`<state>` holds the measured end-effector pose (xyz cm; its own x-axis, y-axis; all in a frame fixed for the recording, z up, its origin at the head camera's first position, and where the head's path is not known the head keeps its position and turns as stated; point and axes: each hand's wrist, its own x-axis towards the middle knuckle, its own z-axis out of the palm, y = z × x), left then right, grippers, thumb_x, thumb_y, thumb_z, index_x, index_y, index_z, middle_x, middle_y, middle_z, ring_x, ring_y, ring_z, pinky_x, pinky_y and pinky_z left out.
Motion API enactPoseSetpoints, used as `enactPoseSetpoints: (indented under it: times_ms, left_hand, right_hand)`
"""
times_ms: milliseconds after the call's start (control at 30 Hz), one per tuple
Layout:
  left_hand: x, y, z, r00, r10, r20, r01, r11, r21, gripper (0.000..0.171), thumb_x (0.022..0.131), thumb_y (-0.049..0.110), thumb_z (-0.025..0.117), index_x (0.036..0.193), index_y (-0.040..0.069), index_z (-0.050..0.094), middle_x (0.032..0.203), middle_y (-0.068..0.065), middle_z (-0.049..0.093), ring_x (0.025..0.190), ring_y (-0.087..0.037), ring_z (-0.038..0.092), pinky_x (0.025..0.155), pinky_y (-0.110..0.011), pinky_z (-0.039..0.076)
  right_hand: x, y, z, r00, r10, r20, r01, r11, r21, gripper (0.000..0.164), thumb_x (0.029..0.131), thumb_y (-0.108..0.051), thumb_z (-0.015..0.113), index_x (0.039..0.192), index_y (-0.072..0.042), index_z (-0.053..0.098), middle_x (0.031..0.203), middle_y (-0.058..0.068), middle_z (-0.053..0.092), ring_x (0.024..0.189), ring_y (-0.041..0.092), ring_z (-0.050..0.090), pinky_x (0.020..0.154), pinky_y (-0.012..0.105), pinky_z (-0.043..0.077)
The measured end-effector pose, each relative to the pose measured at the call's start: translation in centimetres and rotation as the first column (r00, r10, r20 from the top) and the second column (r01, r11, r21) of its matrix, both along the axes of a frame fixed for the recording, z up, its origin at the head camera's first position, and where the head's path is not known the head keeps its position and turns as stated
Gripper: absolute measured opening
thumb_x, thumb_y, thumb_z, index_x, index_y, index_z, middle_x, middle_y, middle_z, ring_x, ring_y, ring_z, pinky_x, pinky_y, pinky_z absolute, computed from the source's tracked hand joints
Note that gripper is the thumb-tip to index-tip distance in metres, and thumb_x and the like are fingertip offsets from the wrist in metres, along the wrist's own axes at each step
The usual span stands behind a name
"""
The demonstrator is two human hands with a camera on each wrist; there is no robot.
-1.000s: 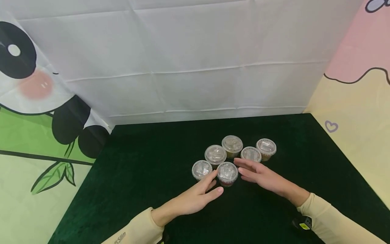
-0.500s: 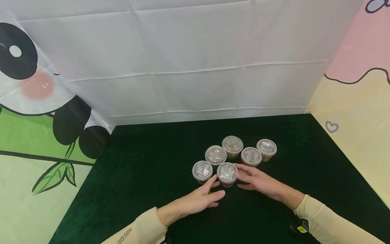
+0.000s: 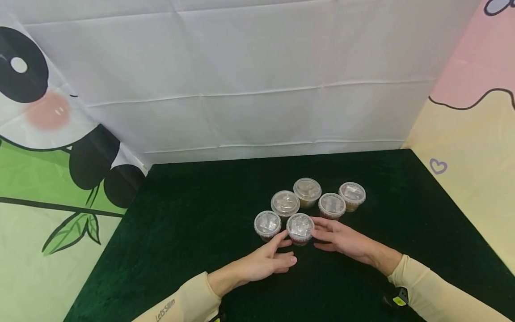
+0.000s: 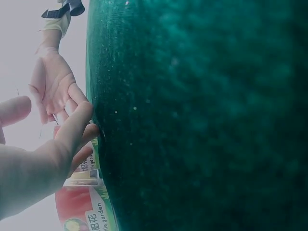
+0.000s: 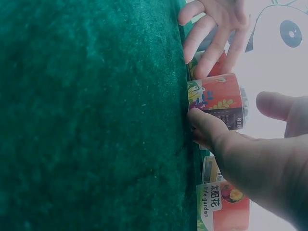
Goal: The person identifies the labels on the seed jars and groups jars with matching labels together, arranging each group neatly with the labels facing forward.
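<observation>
Several small plastic cups with clear lids stand upright. The front cup (image 3: 300, 227) is between my two hands; in the right wrist view it has a red label with a plant picture. My left hand (image 3: 261, 264) has its fingers extended at the cup's near left side, thumb apart from it. My right hand (image 3: 348, 241) reaches in from the right, its relaxed fingertips right at that cup's side. In the right wrist view the right thumb stands away from the cup. Left of it stands another cup (image 3: 267, 223), close to the left fingertips.
Behind are a cup (image 3: 285, 203), a back cup (image 3: 307, 190), a right cup (image 3: 332, 205) and a far-right cup (image 3: 352, 194). They stand on a dark green cloth-covered table (image 3: 193, 201). A white cloth wall (image 3: 257, 89) rises behind it.
My right hand has moved slightly nearer, down and left, to the front cup's side. My left hand has shifted a little right. The cups stay in place.
</observation>
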<state>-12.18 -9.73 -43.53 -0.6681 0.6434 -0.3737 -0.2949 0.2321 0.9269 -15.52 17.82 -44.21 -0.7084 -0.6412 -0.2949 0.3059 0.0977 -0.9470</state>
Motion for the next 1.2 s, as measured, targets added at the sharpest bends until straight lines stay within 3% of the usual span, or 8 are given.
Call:
enactPoseSetpoints:
  times_ms: [300,567,800,1200]
  left_hand:
    - [-0.1,-0.3,-0.2,0.995,-0.037,-0.097,0.033,0.998,-0.047,0.083,0.101,0.021,0.064,0.163,0.018,0.009,0.163,-0.015,0.026,0.142,-0.030,0.042,0.108,-0.042,0.046]
    - [-0.2,-0.6,-0.3,0.968,-0.091,-0.235,0.070,0.993,-0.097,0.085,0.101,0.024,0.065,0.164,0.018,0.008,0.162,-0.016,0.025,0.141,-0.031,0.043,0.107,-0.039,0.046]
    - [-0.2,-0.7,1.2,0.940,-0.103,-0.325,0.071,0.991,-0.109,0.086,0.100,0.029,0.065,0.163,0.022,0.008,0.163,-0.012,0.023,0.144,-0.030,0.039,0.105,-0.032,0.047]
    - [-1.4,-0.7,4.0,0.892,-0.005,-0.452,-0.025,0.998,-0.059,0.079,0.101,0.028,0.065,0.161,0.022,0.014,0.161,-0.006,0.026,0.145,-0.026,0.036,0.109,-0.033,0.044]
  right_hand:
    - [-0.1,0.1,0.1,1.000,-0.012,-0.009,0.012,1.000,0.013,0.070,0.107,-0.027,0.053,0.161,-0.002,0.016,0.161,0.026,0.023,0.148,0.045,0.024,0.112,0.050,0.040]
    - [-0.2,0.2,0.8,1.000,0.006,-0.028,-0.005,0.999,0.036,0.070,0.107,-0.030,0.052,0.161,-0.002,0.015,0.160,0.026,0.025,0.146,0.046,0.027,0.111,0.050,0.041]
    - [-0.7,0.1,2.1,0.998,-0.009,-0.061,0.013,0.998,0.062,0.069,0.109,-0.036,0.047,0.161,-0.004,0.016,0.158,0.026,0.029,0.140,0.045,0.038,0.108,0.048,0.045]
    - [-1.4,-0.2,4.9,0.994,-0.049,-0.094,0.050,0.999,0.010,0.072,0.109,-0.039,0.044,0.162,-0.004,0.010,0.158,0.027,0.026,0.133,0.039,0.049,0.107,0.045,0.047]
